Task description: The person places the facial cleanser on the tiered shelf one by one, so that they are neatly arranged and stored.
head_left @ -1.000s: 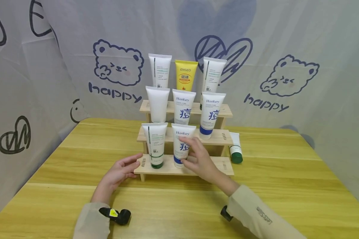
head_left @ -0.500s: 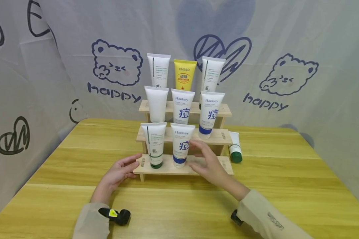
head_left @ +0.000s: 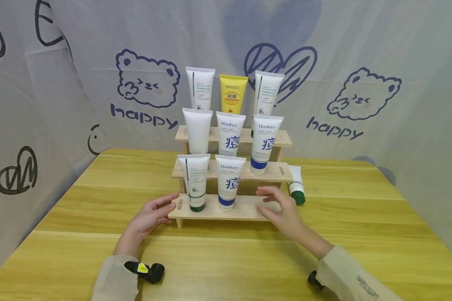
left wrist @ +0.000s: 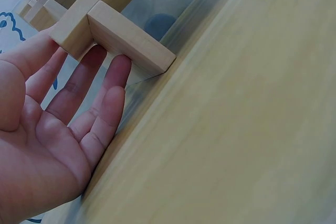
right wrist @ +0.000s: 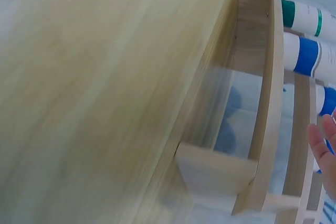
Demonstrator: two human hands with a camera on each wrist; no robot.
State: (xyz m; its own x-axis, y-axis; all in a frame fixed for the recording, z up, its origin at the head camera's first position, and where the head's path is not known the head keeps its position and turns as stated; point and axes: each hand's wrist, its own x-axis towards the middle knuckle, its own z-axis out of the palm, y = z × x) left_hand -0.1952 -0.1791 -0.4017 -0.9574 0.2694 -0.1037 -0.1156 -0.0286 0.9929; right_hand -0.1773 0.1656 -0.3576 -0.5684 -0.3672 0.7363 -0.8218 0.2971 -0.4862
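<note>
A three-tier wooden rack (head_left: 245, 210) holds upright squeeze tubes. On its lowest step stand a white tube with a green cap (head_left: 196, 179) and a white Hankey tube with a blue band (head_left: 227, 177). My left hand (head_left: 147, 217) touches the rack's left end with extended fingers, also visible in the left wrist view against the wooden end piece (left wrist: 126, 35). Over the right part of the lowest step is my right hand (head_left: 284, 213), thumb and fingers apart with nothing between them. Only part of that hand (right wrist: 326, 156) shows in the right wrist view.
On the upper steps stand a plain white tube (head_left: 198, 131), two Hankey tubes, a yellow tube (head_left: 233, 94) and two green-lettered white tubes. Another green-capped tube (head_left: 296, 186) lies on the wooden table (head_left: 226, 267), right of the rack. A printed cloth (head_left: 218, 33) hangs behind.
My right hand has come away from the lowest-step Hankey tube and moved right. The tube stays upright on the step. My left hand keeps its place at the rack's left end.
</note>
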